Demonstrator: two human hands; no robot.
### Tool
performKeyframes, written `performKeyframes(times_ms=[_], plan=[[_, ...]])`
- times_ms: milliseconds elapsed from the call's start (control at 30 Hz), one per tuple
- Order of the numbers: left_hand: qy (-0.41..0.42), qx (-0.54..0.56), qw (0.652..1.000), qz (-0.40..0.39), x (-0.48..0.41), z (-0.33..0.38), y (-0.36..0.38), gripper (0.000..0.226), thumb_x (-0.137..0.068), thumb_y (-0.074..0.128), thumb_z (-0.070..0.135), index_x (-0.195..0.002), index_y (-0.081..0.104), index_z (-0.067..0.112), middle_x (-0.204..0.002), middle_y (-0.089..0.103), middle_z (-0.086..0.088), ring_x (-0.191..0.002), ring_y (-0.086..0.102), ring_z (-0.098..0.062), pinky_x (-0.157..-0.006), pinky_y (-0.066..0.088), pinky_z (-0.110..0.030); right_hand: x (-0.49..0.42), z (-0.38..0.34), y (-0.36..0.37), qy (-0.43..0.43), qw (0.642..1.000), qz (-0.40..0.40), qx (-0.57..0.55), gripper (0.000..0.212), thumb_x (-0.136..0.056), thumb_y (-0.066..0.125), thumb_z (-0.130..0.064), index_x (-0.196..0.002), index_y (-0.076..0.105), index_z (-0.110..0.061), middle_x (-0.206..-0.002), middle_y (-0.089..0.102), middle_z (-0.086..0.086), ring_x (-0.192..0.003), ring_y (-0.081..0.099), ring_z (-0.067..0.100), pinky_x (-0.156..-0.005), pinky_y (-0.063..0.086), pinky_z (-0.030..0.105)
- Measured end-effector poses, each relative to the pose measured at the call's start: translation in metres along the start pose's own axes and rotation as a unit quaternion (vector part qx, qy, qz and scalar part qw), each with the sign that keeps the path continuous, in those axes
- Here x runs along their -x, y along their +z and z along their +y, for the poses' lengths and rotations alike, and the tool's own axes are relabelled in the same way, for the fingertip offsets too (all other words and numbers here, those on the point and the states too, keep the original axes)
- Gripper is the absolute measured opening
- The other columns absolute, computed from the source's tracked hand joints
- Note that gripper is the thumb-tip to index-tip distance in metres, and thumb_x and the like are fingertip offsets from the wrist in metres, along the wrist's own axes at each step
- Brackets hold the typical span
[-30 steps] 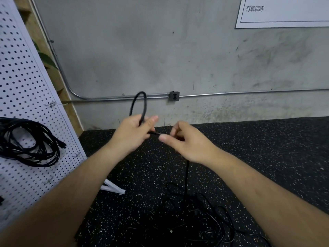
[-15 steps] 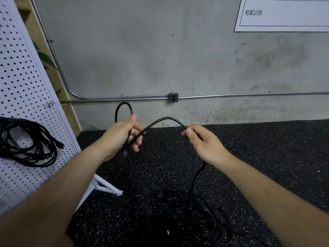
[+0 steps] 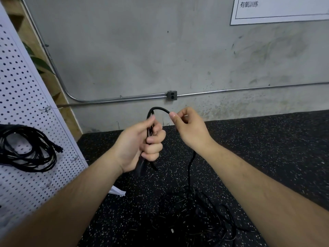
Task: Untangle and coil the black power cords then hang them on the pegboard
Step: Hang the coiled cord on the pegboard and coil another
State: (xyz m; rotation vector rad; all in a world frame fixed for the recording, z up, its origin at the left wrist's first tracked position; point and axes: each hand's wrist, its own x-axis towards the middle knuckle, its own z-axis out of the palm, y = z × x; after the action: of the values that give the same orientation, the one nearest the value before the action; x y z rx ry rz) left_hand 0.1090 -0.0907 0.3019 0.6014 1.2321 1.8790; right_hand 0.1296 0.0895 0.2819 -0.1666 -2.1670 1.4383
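Head view. The left hand (image 3: 142, 145) is seen at centre frame, its grip closed tight: four fingers are curled round a bunch of strands of the black power cord (image 3: 158, 109), and the thumb is laid up along them. A short loop is held standing above that fist. Below the fist a thicker plug (image 3: 139, 168) is left hanging, with a short strand beside it, both clear of the floor (image 3: 267, 157).

The right hand (image 3: 190, 129) is raised just beside the left, the two near but not touching. Its grip is a pinch: the cord is nipped between thumb and forefinger at the far end of the loop's arc, and the other fingers are folded into the palm. From that pinch the cord is hidden behind the hand, then picked up again under the wrist, where it is seen dropping in a thin, slightly wavy line.

That line is carried down into the tangle of cords (image 3: 192, 216), a loose black heap spread on the dark speckled floor between the forearms; single strands are hard to tell apart in it.

At the left edge the white pegboard (image 3: 21, 86) is seen leaning, and the coiled cords (image 3: 30, 150) are already hung on it in a rough bundle, one plug end sticking out to the right.

Behind, a grey wall (image 3: 142, 50) is crossed by a metal conduit (image 3: 249, 89) with an outlet box (image 3: 172, 95), and a white sign (image 3: 277, 9) is fixed at top right.
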Motion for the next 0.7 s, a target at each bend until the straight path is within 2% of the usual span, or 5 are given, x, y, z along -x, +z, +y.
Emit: performKeyframes(times_ms=[133,233,400,533,700], plan=[[0.057,0.012,0.997,0.05,0.001,0.004,0.001,0.04,-0.106,0.025,0.048,-0.091,0.043,0.016,-0.068,0.03,0.001,-0.048,0.01,-0.008,-0.042,0.013,-0.023,-0.005,0.0,0.014,0.024,0.999,0.017,-0.041,0.025,-0.099,0.061,-0.041,-0.088,0.052,-0.021,-0.072,0.06,0.0,-0.057,0.048,0.01,-0.059,0.04,0.028],[0.07,-0.035,0.991,0.105,-0.001,0.005,-0.013,0.031,-0.108,0.029,0.034,-0.095,0.047,0.013,-0.069,0.039,0.0,-0.047,0.023,-0.01,-0.044,0.025,-0.023,-0.008,0.0,0.014,0.043,0.996,0.0,-0.083,0.02,-0.102,0.058,-0.032,-0.088,0.053,-0.019,-0.073,0.057,-0.001,-0.059,0.048,0.009,-0.063,0.04,0.028],[0.036,-0.079,0.989,0.121,0.003,0.007,-0.023,0.03,-0.102,0.029,0.022,-0.094,0.054,0.007,-0.077,0.051,-0.008,-0.062,0.044,-0.019,-0.067,0.042,-0.036,-0.006,-0.002,0.007,-0.007,0.997,-0.063,-0.038,0.014,-0.101,0.058,-0.021,-0.087,0.059,-0.024,-0.074,0.063,-0.003,-0.064,0.053,0.009,-0.066,0.042,0.027],[-0.012,-0.132,0.978,0.163,0.003,0.002,-0.025,0.044,-0.107,0.034,0.05,-0.09,0.048,0.012,-0.067,0.038,-0.001,-0.052,0.026,-0.013,-0.048,0.028,-0.028,0.0,-0.004,0.008,-0.102,0.991,-0.08,0.007,0.008,-0.101,0.061,-0.021,-0.093,0.063,-0.023,-0.079,0.067,0.01,-0.064,0.057,0.022,-0.064,0.047,0.032],[0.054,-0.087,0.985,0.139,0.009,0.013,-0.013,0.045,-0.105,0.037,0.05,-0.071,0.036,0.021,-0.06,0.02,0.005,-0.042,0.011,-0.006,-0.04,0.006,-0.018,0.001,0.007,0.011,-0.087,0.992,-0.089,-0.03,0.007,-0.102,0.058,-0.028,-0.096,0.06,-0.025,-0.078,0.061,-0.001,-0.065,0.053,0.007,-0.063,0.044,0.021]])
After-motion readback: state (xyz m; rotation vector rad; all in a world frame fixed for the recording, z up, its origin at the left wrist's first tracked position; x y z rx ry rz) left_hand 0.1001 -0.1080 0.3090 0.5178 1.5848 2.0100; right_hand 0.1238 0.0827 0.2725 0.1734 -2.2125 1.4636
